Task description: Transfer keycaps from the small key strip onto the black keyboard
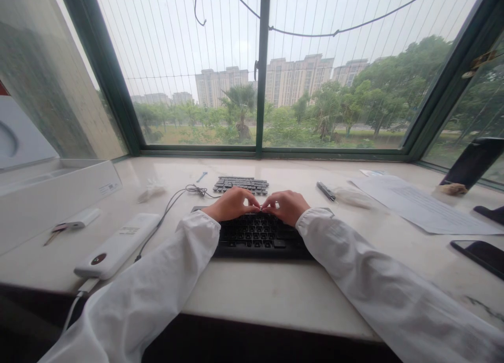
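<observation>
A black keyboard point(258, 236) lies in front of me, with most of its keycaps off and the bare key sockets showing. Over its upper part, my left hand point(232, 203) and my right hand point(286, 205) meet fingertip to fingertip. Both are closed in a pinch. Something small and pale shows between the fingertips, too small to name. Just behind the keyboard, loose dark keycaps point(240, 184) are laid out in rows on the sill. My hands partly cover the keyboard's top edge.
To the left are a white power bank point(118, 246) with a cable, a small white device point(82, 217) and a white box point(59, 195). On the right lie a dark pen-like tool point(326, 191), paper sheets point(421, 203) and a phone point(482, 255). A window stands behind.
</observation>
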`<state>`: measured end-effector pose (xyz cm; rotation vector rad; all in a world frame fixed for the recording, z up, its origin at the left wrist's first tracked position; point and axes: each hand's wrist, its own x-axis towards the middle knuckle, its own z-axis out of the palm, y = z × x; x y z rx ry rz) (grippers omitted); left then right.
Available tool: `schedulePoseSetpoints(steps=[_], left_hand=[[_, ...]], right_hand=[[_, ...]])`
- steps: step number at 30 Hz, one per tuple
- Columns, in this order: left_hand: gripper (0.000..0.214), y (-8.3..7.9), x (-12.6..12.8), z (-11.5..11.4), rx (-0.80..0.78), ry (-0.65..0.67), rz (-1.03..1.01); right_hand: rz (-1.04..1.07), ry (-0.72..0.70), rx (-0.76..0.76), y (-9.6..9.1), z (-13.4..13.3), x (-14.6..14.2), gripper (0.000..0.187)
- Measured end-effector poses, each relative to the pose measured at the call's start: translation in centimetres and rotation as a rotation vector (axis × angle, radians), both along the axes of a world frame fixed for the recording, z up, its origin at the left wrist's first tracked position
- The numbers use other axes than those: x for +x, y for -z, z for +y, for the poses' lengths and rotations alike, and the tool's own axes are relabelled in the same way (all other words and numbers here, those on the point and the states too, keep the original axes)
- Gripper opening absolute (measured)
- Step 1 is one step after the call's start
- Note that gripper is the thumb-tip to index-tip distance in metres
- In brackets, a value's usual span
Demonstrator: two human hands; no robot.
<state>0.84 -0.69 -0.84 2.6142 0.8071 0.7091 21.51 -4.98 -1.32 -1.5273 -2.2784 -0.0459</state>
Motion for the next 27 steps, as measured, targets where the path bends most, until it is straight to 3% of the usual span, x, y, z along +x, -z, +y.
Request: schedulePoseSetpoints(steps=[15,27], left_hand=[[0.027,0.48,-0.19,0.78,-0.173,-0.014,-0.025],[0.027,0.29,-0.01,0.28,-0.137,-0.028,0.016]], right_hand=[[-0.009,-0.001,-0.003,-0.21,-0.15,-0.03,0.016],[-0.027,0.023,-0.006,-0.27,-0.13,-0.17,0.017]])
